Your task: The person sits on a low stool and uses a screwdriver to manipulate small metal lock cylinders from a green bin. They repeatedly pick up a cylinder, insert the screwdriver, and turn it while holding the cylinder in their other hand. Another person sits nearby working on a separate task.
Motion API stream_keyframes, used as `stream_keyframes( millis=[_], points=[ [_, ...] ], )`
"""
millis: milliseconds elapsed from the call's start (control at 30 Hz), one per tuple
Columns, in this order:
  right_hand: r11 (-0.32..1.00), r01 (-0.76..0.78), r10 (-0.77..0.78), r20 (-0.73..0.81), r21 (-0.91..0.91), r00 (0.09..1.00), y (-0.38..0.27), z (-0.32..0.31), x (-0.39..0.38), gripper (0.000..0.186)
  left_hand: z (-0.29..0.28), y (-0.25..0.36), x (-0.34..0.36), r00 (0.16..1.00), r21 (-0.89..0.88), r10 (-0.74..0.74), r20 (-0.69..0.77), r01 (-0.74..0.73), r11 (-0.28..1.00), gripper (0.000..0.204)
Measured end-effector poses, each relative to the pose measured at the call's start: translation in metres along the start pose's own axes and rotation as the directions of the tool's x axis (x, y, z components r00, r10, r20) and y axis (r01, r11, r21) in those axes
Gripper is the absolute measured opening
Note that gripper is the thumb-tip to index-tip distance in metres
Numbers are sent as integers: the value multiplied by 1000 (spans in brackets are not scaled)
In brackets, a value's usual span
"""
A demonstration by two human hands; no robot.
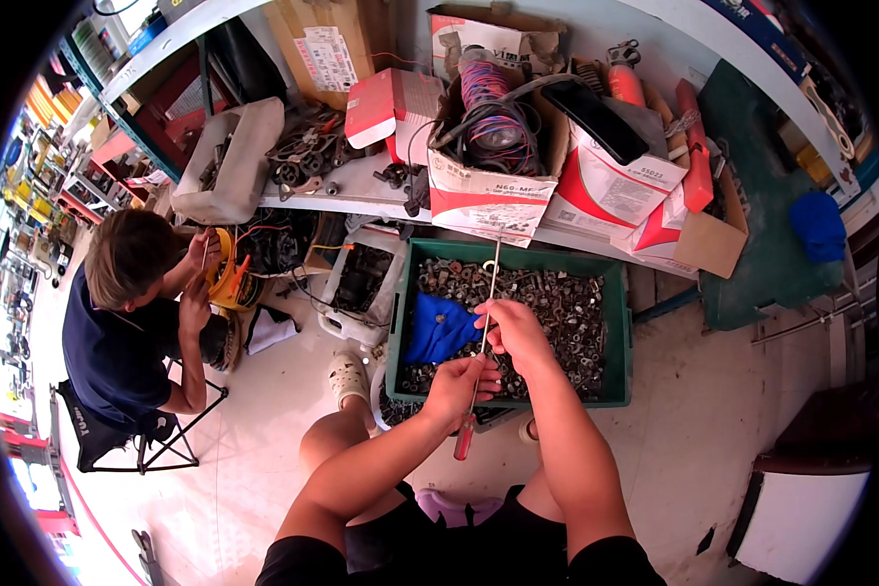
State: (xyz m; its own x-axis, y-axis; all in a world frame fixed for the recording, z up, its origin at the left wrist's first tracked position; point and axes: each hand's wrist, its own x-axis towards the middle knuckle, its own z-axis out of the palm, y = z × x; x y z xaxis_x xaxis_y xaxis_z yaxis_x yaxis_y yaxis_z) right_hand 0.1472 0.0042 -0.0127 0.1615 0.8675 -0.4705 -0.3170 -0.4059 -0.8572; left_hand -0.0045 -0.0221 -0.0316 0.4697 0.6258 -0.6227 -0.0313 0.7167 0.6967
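A long thin screwdriver (464,441) with a red handle slants over a green bin, its handle nearest my body and its shaft pointing away. My left hand (459,389) is closed around the shaft just above the handle. Farther up, my right hand (514,334) pinches the same shaft between its fingers. Below them, the green bin (616,337) is filled with loose nuts, washers and other small metal parts (566,327). On these parts, left of my right hand, lies a crumpled blue cloth (438,330). The far end of the shaft reaches the bin's back edge.
Behind the bin runs a shelf (381,198) holding open cartons (493,200), wire spools and a black phone-like slab (596,119). A white container (361,278) stands left of the bin. Farther left, another person (117,322) sits on a folding stool, working at a yellow object (227,273).
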Motion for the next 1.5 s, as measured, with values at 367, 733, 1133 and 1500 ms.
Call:
stream_keyframes(
  millis=[367, 733, 1133, 1500],
  points=[
    [992, 60, -67, -63, -114, 996, 10, -3, 8, 19, 7, -3, 4, 999, -39, 18, -43, -19, 999, 20],
    [981, 125, -145, -136, -150, 980, 24, -3, 20, 24, 3, -8, 12, 997, -140, 32, -65, -41, 989, 23],
    [968, 101, -143, -176, -228, 974, 27, -5, 21, 28, -1, -11, 15, 1000, -95, 5, -27, -8, 995, 23],
    [956, 90, -141, -165, -281, 976, 28, -10, 17, 30, 1, -12, 13, 998, 20, -17, -67, 18, 1000, 23]
  ],
)
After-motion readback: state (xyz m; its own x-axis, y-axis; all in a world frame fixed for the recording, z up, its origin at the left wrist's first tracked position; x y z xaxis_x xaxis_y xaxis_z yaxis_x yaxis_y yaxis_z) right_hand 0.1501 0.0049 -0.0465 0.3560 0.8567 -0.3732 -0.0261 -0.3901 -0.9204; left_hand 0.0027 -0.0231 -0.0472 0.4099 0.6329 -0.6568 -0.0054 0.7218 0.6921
